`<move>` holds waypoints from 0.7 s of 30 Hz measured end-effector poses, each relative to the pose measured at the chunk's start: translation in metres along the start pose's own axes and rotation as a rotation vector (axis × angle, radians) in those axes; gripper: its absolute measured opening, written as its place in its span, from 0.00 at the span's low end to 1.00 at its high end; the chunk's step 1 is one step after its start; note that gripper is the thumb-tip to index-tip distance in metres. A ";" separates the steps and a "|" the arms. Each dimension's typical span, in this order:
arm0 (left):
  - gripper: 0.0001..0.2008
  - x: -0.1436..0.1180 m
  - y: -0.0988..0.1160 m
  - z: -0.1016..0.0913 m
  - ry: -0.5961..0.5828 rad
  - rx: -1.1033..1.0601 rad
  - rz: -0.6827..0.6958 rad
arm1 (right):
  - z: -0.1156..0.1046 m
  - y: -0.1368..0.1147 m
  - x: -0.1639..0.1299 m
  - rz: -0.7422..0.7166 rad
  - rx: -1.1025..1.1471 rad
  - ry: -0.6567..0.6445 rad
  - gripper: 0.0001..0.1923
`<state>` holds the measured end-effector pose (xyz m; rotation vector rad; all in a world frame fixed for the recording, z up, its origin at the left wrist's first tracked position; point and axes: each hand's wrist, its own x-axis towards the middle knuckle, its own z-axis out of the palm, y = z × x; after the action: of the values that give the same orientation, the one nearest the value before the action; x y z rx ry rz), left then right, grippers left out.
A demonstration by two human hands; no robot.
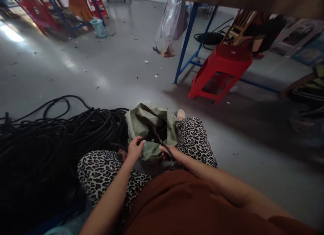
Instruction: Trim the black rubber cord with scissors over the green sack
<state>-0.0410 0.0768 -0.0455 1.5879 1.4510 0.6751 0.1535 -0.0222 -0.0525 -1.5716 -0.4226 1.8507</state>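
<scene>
A greenish woven sack (138, 122) stands with its mouth wide between my knees, dark inside. My right hand (170, 152) is closed around the black handles of a pair of scissors (167, 150). Their blades point up and away over the sack's mouth. At the sack's near left rim, my left hand (135, 149) is closed in a pinch with thumb and fingers together. Something dark shows at its fingertips, too small to make out. Just left of the sack lies a big heap of black cord or tubing (98, 122), looped and tangled.
A red plastic stool (222, 69) stands ahead on the right beside a blue-legged table (187, 42). A clear plastic bag (168, 25) with scraps hangs from the table. Farther left are a light blue bin (98, 28) and red stools. Small scraps dot the grey floor (113, 69).
</scene>
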 end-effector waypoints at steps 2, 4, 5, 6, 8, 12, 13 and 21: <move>0.16 0.002 -0.002 0.005 -0.015 -0.015 -0.013 | 0.000 0.006 0.005 0.009 -0.093 0.033 0.16; 0.15 0.002 -0.004 0.009 -0.025 -0.026 -0.018 | 0.001 0.007 0.007 0.014 -0.147 0.049 0.15; 0.15 0.002 -0.005 0.011 -0.028 -0.027 -0.017 | 0.002 0.007 0.007 0.018 -0.155 0.046 0.15; 0.15 0.001 -0.006 0.013 -0.031 -0.025 -0.015 | 0.002 0.005 0.006 0.024 -0.156 0.041 0.14; 0.15 0.000 -0.008 0.016 -0.036 -0.012 -0.014 | 0.004 0.003 0.004 0.034 -0.147 0.023 0.13; 0.14 -0.004 -0.012 0.019 -0.047 0.017 -0.012 | 0.007 0.001 0.001 0.052 -0.133 0.003 0.11; 0.14 -0.005 -0.013 0.019 -0.056 0.016 -0.006 | 0.008 0.001 0.002 0.057 -0.135 -0.001 0.11; 0.12 -0.009 -0.007 0.022 -0.114 0.072 0.041 | 0.008 0.000 0.006 0.061 -0.152 -0.016 0.13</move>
<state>-0.0277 0.0623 -0.0609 1.6878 1.3757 0.5525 0.1458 -0.0170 -0.0557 -1.6886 -0.5388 1.9167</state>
